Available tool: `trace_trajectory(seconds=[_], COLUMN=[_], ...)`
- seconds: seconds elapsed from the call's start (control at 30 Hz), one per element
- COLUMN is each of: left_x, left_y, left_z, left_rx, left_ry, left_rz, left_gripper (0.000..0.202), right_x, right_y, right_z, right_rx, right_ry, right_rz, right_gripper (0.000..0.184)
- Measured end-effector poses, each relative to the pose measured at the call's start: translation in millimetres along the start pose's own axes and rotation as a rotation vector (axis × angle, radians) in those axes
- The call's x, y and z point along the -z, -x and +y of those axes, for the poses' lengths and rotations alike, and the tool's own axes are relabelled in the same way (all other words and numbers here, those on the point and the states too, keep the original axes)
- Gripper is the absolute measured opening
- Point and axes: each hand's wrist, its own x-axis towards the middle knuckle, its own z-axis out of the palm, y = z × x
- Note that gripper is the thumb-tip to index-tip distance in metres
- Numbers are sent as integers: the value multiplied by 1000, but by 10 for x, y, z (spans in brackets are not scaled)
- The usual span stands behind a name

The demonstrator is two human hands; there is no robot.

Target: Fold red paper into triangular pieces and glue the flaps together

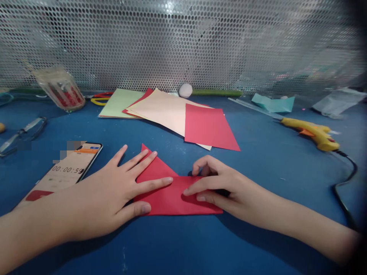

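Note:
A red sheet of folded paper (177,196) lies on the blue table in front of me, with a pointed flap standing out at its upper left. Spread over its left part is my left hand (126,187), open, the fingers stretched out and pressing on the paper. My right hand (219,183) rests at the paper's right side. Its index fingertip touches the surface and the thumb lies a little apart from it, while the other fingers bend. I see nothing held between those fingers.
Behind the folded paper lie a red square sheet (209,128), cream sheets (163,110) and green sheets (123,101). A phone (61,172) showing a timer lies beside my left arm. A yellow glue gun (312,131) with a black cord is at right; a jar (61,89) stands back left.

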Motion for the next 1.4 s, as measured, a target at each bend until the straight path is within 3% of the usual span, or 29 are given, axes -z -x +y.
trace_trajectory(seconds=[0.23,0.4,0.57,0.73,1.03,1.3,1.4], left_x=[-55,-42,-53,-44,-55,-28,0], left_y=[42,58,53,24,49,21,12], left_z=[-13,-23,-31,-33,-6,4,-2], left_rx=[-39,-38,-17,23,41,62,60], left_ry=[-37,-32,37,102,102,128,132], left_rz=[74,57,39,7,-2,-62,-62], left_gripper=[51,50,49,56,54,53,63], right_x=[42,83,106,126,156,273,291], right_y=[-9,-29,-47,-45,-12,-15,-13], right_z=[-65,-97,-58,-43,-1,-10,10], right_rx=[344,450,555,546,515,462,399], right_ry=[336,415,335,265,150,66,-30], right_rz=[23,-30,-64,-56,-48,-142,-167], right_gripper=[37,39,37,28,33,33,35])
